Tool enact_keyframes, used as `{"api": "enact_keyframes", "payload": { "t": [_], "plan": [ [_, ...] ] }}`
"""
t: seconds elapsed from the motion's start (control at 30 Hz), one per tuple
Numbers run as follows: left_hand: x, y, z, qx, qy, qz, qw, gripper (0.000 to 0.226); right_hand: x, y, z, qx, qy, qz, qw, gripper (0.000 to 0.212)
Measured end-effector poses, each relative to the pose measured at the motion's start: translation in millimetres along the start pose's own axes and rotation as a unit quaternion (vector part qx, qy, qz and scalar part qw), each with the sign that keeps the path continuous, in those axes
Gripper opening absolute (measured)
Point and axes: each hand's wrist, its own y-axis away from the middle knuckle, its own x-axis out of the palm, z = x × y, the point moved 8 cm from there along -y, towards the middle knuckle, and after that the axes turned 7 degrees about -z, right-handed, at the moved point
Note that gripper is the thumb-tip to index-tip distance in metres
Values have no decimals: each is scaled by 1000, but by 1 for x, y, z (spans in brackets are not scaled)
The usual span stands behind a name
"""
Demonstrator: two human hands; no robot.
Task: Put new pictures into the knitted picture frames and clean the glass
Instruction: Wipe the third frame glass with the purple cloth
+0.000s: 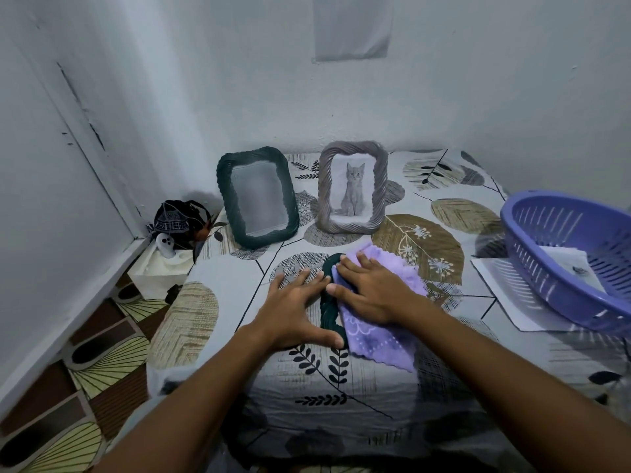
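A dark green knitted frame (pixel 328 308) lies flat on the patterned bedsheet (pixel 341 387), mostly hidden under a purple cloth (pixel 375 339). My right hand (pixel 368 290) presses flat on the cloth over the frame. My left hand (pixel 297 303) rests open on the sheet, its thumb and fingertips touching the frame's left edge. Behind them stand two more frames: a dark green one (pixel 256 197) whose glass shows only a pale grey surface, and a grey one (pixel 353 187) holding a picture of a grey kitten.
A purple plastic basket (pixel 546 268) with papers inside sits at the right, on a white sheet of paper (pixel 505 295). At the left, below the bed, a dark bag (pixel 177 220) lies on a white box (pixel 160 271). Walls close in behind and on the left.
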Motion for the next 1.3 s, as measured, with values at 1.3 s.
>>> {"api": "enact_keyframes", "payload": {
  "t": [1.3],
  "plan": [
    [-10,7,-10,-21,-4,-9,1000,134,-1,18,-6,-52,-33,13,998,71]
  ]
}}
